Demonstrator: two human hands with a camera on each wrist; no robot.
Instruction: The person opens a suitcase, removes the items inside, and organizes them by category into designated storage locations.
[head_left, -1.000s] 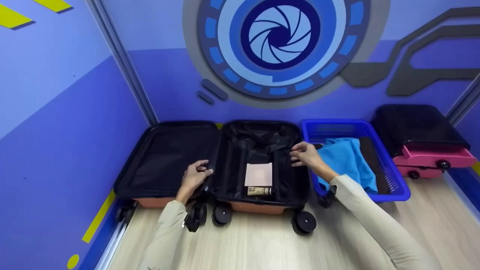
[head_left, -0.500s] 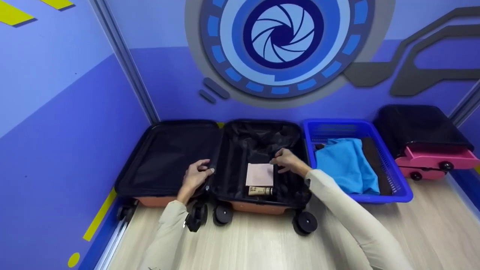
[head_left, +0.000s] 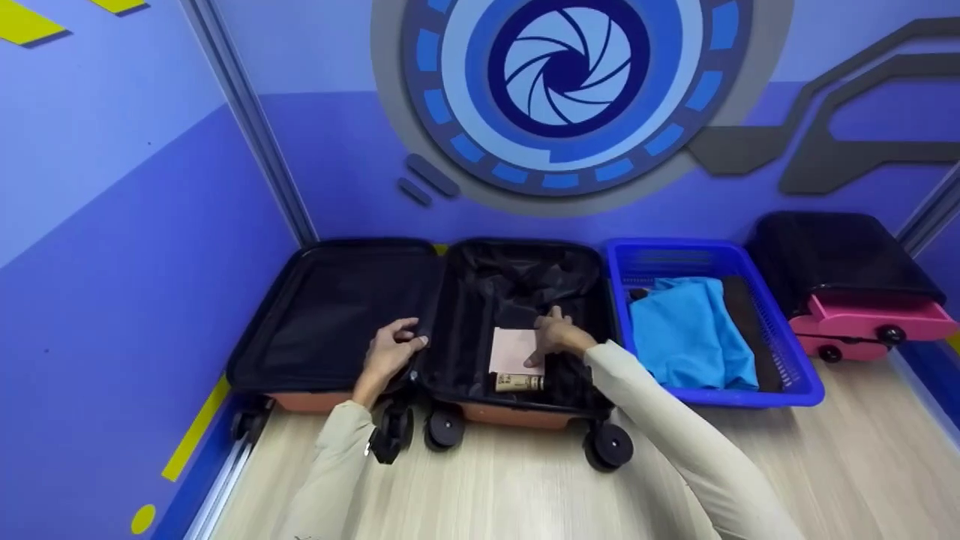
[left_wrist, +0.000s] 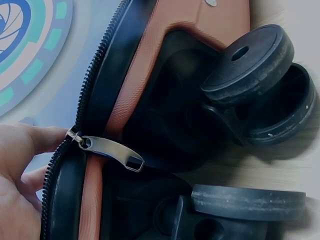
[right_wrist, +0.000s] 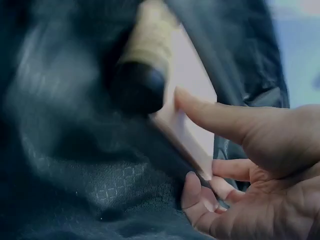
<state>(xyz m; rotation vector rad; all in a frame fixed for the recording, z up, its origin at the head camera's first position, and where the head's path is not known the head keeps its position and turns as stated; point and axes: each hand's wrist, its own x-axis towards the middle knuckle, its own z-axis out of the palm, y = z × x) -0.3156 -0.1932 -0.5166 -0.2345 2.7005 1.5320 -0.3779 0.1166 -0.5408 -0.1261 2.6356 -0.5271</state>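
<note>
An open suitcase lies flat, its lined right half (head_left: pixel 457 337) holding a flat pale pink box (head_left: pixel 511 349) and a beige tube (head_left: pixel 516 382) with a black cap. My right hand (head_left: pixel 561 335) is at the box's right side. In the right wrist view, the thumb lies on top of the box (right_wrist: pixel 191 70) and the other fingers are at its edge, pinching it. My left hand (head_left: pixel 388 352) rests by the near inner edge of the suitcase's left half (head_left: pixel 330 315). The left wrist view has its fingertips beside a zipper slider (left_wrist: pixel 75 136), fingers loosely bent.
A blue basket (head_left: pixel 802 390) with blue cloth (head_left: pixel 694 330) and dark brown cloth (head_left: pixel 750 322) stands right of the suitcase. Beyond it is a pink and black case (head_left: pixel 847 255). Black wheels (head_left: pixel 609 446) stick out in front. A blue wall (head_left: pixel 337 165) rises behind.
My right hand has moved left from the suitcase's right edge onto the pink box, its thumb now over the box. The left hand has stayed in place.
</note>
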